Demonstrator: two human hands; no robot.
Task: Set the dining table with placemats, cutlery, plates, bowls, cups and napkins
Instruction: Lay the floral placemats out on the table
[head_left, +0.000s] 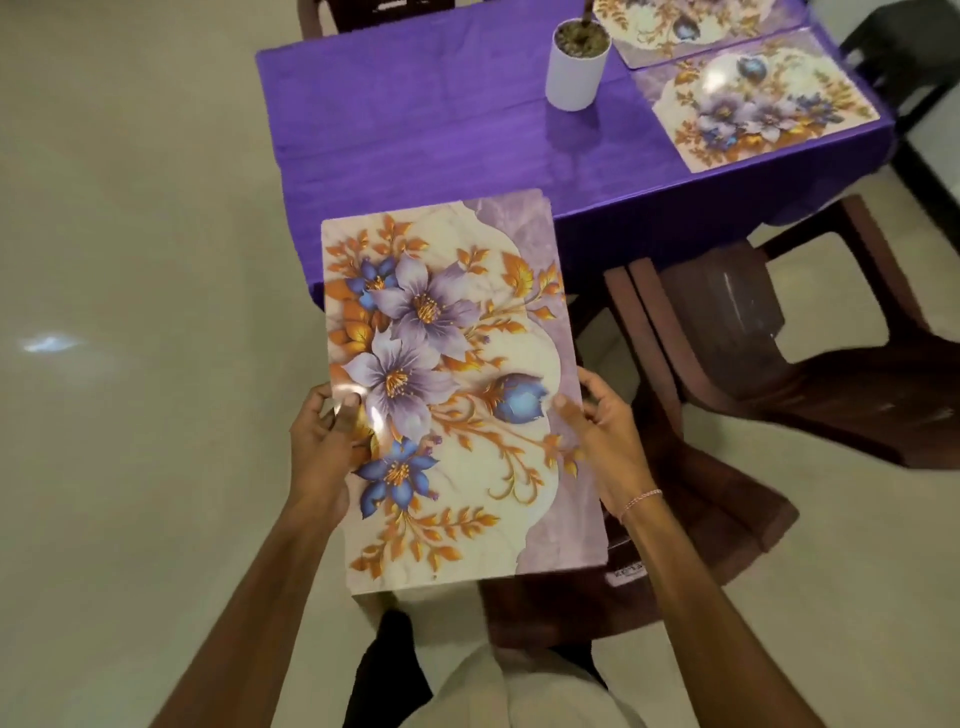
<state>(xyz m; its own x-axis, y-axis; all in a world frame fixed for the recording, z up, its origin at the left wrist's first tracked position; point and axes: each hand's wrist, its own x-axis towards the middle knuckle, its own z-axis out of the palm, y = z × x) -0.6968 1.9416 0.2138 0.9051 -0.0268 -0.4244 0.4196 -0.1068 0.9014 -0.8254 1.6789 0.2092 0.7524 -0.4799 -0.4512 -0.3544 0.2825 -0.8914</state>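
Observation:
I hold a floral placemat (457, 384) flat in the air, in front of the near edge of the table. It is cream and lilac with purple and blue flowers and orange leaves. My left hand (324, 441) grips its left edge, thumb on top. My right hand (597, 431) grips its right edge. Two matching placemats lie on the table's right side: one near the right edge (753, 109), another behind it (691, 26), partly cut off by the frame.
The table wears a purple cloth (415, 119). A white pot (576, 65) with soil stands at its middle back. Brown plastic chairs (753, 332) stand on the right, one (675, 519) under the held mat. Pale tiled floor (130, 312) stretches left.

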